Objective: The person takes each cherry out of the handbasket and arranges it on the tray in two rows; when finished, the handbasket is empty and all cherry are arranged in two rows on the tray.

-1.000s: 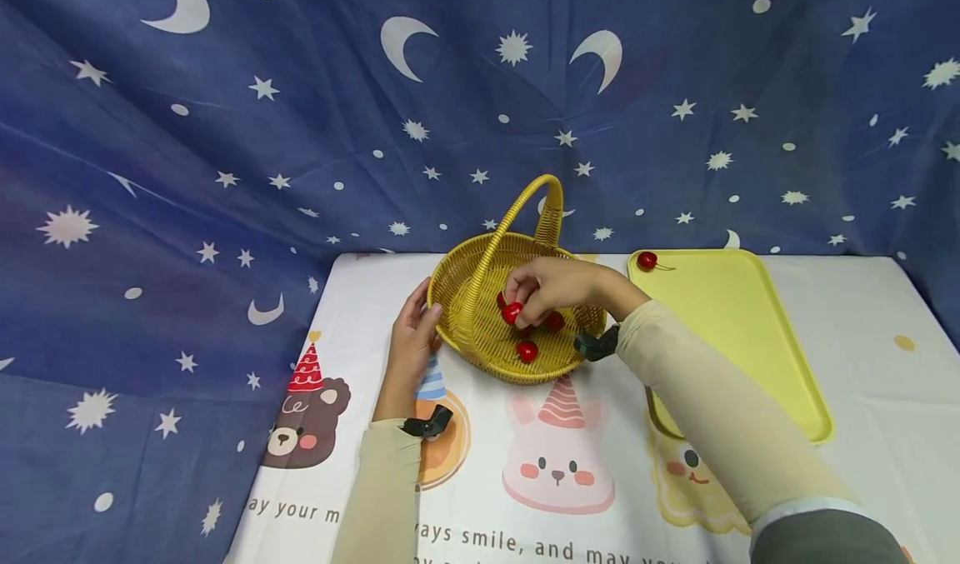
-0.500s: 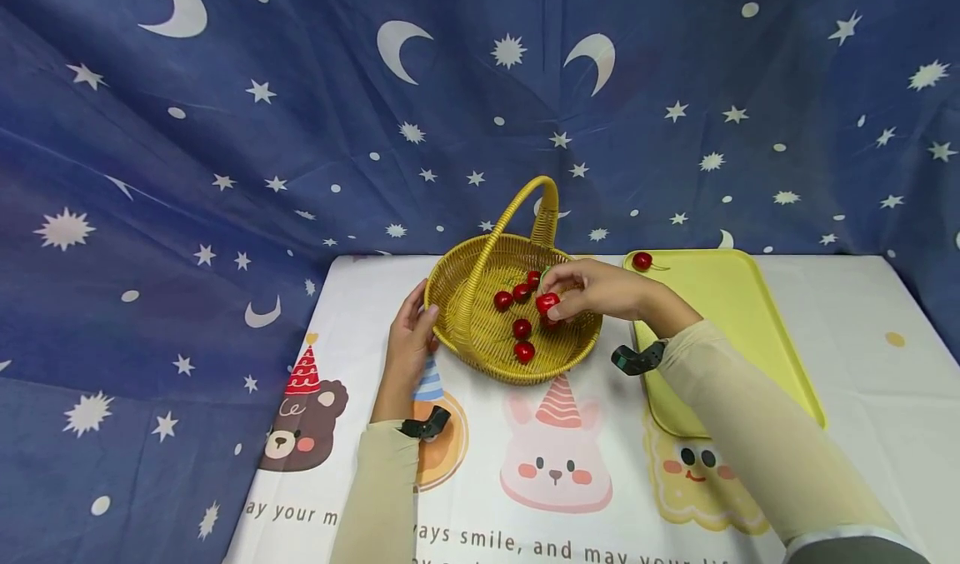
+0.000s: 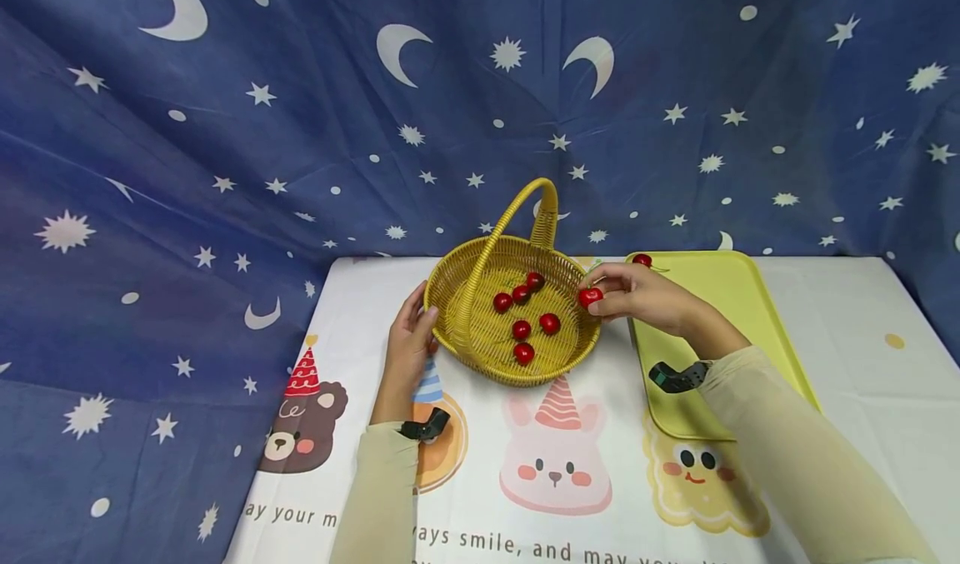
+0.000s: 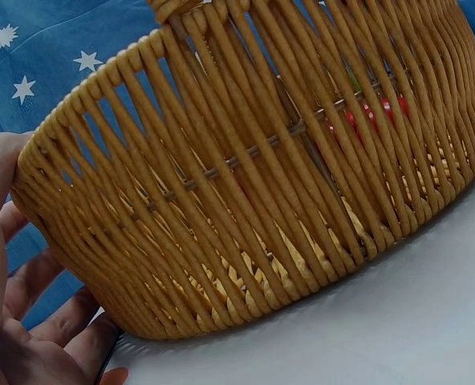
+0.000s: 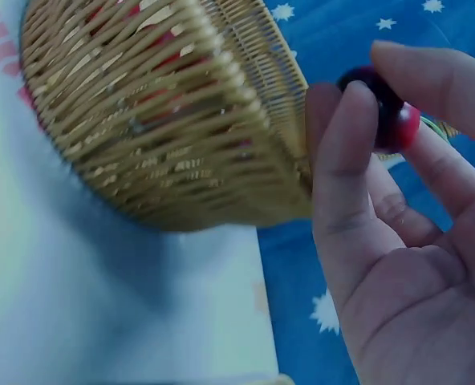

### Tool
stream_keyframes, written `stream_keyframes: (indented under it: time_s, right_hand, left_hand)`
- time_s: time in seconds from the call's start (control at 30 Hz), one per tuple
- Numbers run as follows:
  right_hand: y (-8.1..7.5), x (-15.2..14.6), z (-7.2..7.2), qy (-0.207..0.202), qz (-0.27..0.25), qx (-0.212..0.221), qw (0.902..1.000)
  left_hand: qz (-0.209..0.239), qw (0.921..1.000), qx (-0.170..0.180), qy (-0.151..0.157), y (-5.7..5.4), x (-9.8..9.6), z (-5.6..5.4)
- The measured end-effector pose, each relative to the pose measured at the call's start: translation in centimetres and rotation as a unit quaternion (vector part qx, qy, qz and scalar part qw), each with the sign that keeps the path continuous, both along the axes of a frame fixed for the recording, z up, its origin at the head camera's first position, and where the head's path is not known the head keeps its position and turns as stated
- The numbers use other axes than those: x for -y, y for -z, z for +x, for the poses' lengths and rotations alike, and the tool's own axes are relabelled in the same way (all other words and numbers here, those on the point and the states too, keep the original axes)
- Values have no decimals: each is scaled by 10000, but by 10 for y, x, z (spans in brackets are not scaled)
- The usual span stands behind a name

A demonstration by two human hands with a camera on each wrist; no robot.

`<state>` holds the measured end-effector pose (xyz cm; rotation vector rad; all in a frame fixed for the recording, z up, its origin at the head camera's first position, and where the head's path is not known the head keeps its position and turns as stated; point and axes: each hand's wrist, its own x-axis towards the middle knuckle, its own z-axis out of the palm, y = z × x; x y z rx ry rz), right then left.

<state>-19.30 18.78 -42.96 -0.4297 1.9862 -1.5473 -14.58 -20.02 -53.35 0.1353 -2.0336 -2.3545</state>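
A yellow woven basket (image 3: 489, 331) with a tall arched handle (image 3: 480, 272) stands near the back of the table. My left hand (image 3: 408, 339) grips its left rim, thumb over the edge; in the left wrist view the other fingers are at the outer wall (image 4: 221, 192). Between the thumb and fingers of my right hand (image 3: 645, 299) is a red cherry (image 3: 590, 296), held at the basket's right rim. Up close in the right wrist view, that cherry (image 5: 392, 116) is pinched at the fingertips, beside the woven side. Several cherries (image 3: 550, 323) lie spread over the basket floor.
Right of the basket lies a yellow tray (image 3: 727, 306), partly under the right forearm, with one stemmed cherry (image 3: 642, 260) at its back left corner. A printed white tablecloth (image 3: 630, 481) covers the table. A dark blue star-and-moon curtain (image 3: 450, 89) hangs right behind.
My right hand has moved right from over the basket's middle to its right rim, a cherry still pinched in it. More cherries in the basket now show. The left hand stays put.
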Motion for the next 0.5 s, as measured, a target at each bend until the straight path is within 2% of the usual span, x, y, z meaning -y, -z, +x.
stream_keyframes:
  time_s: [0.13,0.27,0.5]
  right_hand:
    - [5,-11,5,326,-73,-8,9994]
    - [11,-23,8,830,-406,154,9956]
    - [25,-47,12,1612,-1190,520,9783]
  left_hand:
    - [-15,10000,-48,10,1,0,0]
    - [-12,10000,-55,-8,0,0,1]
    - [14,10000,-37,-4,-2,-1,1]
